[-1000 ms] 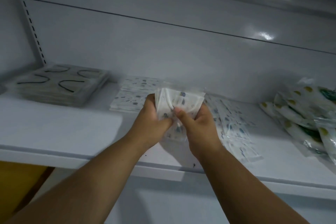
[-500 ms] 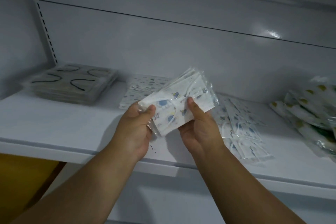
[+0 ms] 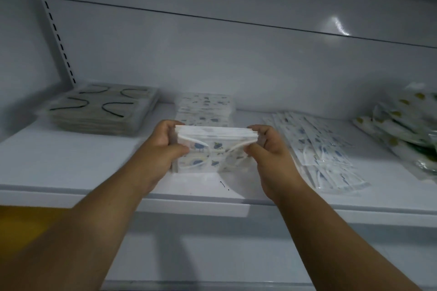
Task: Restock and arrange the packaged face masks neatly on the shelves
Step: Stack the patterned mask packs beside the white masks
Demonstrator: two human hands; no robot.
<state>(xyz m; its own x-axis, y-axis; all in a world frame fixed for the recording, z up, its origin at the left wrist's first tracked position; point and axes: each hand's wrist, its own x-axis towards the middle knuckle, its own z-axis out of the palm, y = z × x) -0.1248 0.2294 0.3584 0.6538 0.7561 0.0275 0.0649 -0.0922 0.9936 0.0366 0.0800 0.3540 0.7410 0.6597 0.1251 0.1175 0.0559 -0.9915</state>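
Both of my hands are clamped on one bundle of packaged masks [image 3: 214, 149]: my left hand [image 3: 163, 146] curls round its left end, thumb in front and fingers behind, and my right hand [image 3: 269, 149] grips the right end the same way. I hold the bundle upright on its long edge at the front of the white shelf [image 3: 71, 168], its lower edge at or just above the surface; I cannot tell which. Just behind it lies a flat stack of the same blue-printed masks [image 3: 204, 110], squared up. To my right a loose spread of printed packs [image 3: 321, 156] fans out untidily, and further right a heap of green-and-yellow packs [image 3: 406, 123] slumps. At far left the grey stack [image 3: 101, 108] sits tidy. I judge the job roughly half done: this bundle needs placing, then both right-hand piles need straightening.
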